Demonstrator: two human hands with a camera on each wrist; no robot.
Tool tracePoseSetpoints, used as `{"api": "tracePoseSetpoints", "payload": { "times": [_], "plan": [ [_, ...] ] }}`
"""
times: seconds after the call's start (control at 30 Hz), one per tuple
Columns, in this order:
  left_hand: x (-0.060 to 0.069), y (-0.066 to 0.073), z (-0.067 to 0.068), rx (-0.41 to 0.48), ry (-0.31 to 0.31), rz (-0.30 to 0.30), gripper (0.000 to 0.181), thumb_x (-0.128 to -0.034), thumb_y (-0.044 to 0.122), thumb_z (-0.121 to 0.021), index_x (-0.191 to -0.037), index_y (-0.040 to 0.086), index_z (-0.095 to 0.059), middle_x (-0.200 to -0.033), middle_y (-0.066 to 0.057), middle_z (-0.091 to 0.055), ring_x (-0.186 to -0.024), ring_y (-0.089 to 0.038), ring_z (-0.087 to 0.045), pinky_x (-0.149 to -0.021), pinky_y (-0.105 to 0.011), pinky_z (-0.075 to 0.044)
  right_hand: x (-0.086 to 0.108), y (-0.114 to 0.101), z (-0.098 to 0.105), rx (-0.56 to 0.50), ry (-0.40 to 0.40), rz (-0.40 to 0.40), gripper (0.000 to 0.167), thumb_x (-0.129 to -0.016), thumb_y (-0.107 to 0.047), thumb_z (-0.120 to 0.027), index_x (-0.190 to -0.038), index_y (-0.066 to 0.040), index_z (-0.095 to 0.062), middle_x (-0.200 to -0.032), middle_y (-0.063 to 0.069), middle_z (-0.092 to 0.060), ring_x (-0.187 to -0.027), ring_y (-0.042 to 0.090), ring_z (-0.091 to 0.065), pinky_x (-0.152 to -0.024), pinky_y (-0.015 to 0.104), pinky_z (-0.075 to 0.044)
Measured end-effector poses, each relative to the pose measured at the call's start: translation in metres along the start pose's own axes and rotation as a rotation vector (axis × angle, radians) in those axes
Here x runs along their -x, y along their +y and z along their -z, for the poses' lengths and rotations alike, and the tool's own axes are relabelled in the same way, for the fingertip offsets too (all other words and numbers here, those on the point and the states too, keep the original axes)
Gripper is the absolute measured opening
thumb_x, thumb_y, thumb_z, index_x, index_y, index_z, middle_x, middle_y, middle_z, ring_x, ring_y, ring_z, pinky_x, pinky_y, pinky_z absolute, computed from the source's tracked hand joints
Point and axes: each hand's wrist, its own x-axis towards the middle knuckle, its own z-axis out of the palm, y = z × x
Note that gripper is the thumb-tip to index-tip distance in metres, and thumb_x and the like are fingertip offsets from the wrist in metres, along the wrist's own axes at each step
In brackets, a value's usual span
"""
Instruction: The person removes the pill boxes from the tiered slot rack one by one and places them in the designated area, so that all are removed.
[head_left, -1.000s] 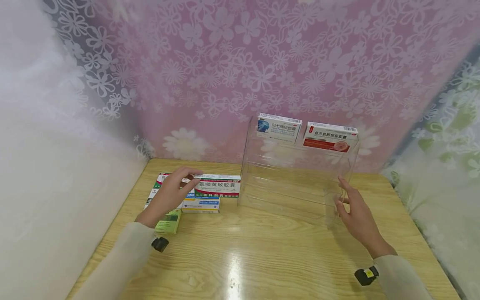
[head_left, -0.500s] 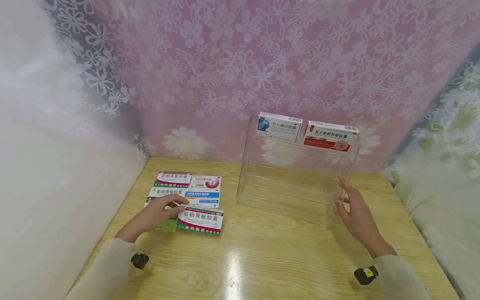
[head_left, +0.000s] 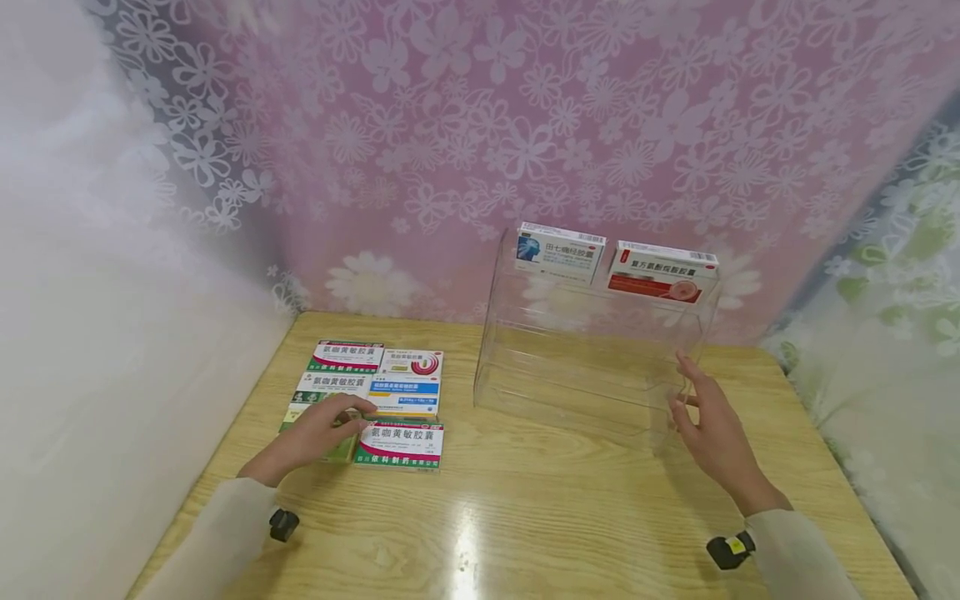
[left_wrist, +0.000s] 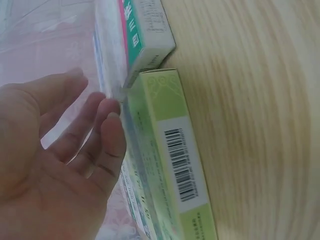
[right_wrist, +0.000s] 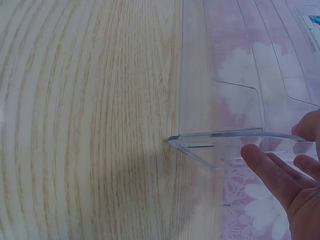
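My left hand (head_left: 318,433) hovers over the medicine boxes at the table's left, thumb and fingers apart with nothing between them. Just right of its fingertips a white, red and green medicine box (head_left: 401,447) lies flat. Partly hidden under the hand is a green medicine box (head_left: 343,450); its barcode side shows in the left wrist view. At the right, my right hand (head_left: 716,437) holds the side panel of a clear plastic display rack (head_left: 577,367), thumb and fingers on either side. On the rack's top tier stand a white-and-blue box (head_left: 558,254) and a white-and-red box (head_left: 662,273).
Behind the front boxes lie a red-and-green box (head_left: 345,357), a white-and-green box (head_left: 333,385), a box with a pink ring (head_left: 411,363) and a blue-striped box (head_left: 405,395). Flowered cloth (head_left: 525,150) rises behind the wooden table (head_left: 525,517).
The white, red and green box moved from beside the rack down to the front of the group; my left hand set it flat and let go. The right hand stayed on the rack.
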Motion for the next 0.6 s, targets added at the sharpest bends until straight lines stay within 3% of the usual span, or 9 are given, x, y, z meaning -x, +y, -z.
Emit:
{"api": "tracePoseSetpoints", "payload": {
  "times": [0.13, 0.27, 0.43, 0.6],
  "plan": [
    [0.001, -0.002, -0.007, -0.134, 0.089, -0.031, 0.034, -0.1054, 0.025, -0.076, -0.136, 0.013, -0.072, -0.138, -0.014, -0.067, -0.117, -0.034, -0.064, -0.099, -0.057, -0.057, 0.000, -0.001, 0.001, -0.011, 0.000, -0.002, 0.084, -0.107, 0.000, -0.064, -0.177, -0.019, -0.020, -0.157, 0.033, -0.047, -0.108, 0.057, -0.072, -0.067, 0.018, -0.058],
    [-0.001, -0.007, -0.018, -0.327, 0.179, -0.056, 0.058, -0.0967, 0.039, -0.085, -0.145, 0.012, -0.067, -0.156, -0.023, -0.057, -0.144, -0.054, -0.047, -0.114, -0.080, -0.040, 0.000, -0.002, 0.001, -0.012, -0.002, -0.003, 0.085, -0.107, 0.000, -0.064, -0.177, -0.019, -0.019, -0.157, 0.033, -0.047, -0.109, 0.057, -0.071, -0.067, 0.016, -0.057],
    [-0.001, -0.017, -0.025, -0.398, 0.204, -0.057, 0.070, -0.0952, 0.042, -0.086, -0.154, 0.012, -0.061, -0.166, -0.026, -0.046, -0.155, -0.059, -0.034, -0.119, -0.083, -0.032, 0.000, -0.002, 0.002, -0.008, 0.000, 0.001, 0.084, -0.107, 0.000, -0.064, -0.176, -0.018, -0.020, -0.156, 0.033, -0.047, -0.108, 0.056, -0.072, -0.067, 0.019, -0.059],
    [-0.002, -0.025, -0.025, -0.394, 0.212, -0.066, 0.069, -0.0962, 0.039, -0.085, -0.154, 0.012, -0.060, -0.165, -0.026, -0.045, -0.154, -0.058, -0.034, -0.118, -0.082, -0.033, 0.001, -0.002, 0.001, -0.013, 0.003, 0.007, 0.083, -0.107, 0.000, -0.064, -0.176, -0.017, -0.021, -0.156, 0.034, -0.047, -0.108, 0.056, -0.072, -0.067, 0.020, -0.060]
  ]
}}
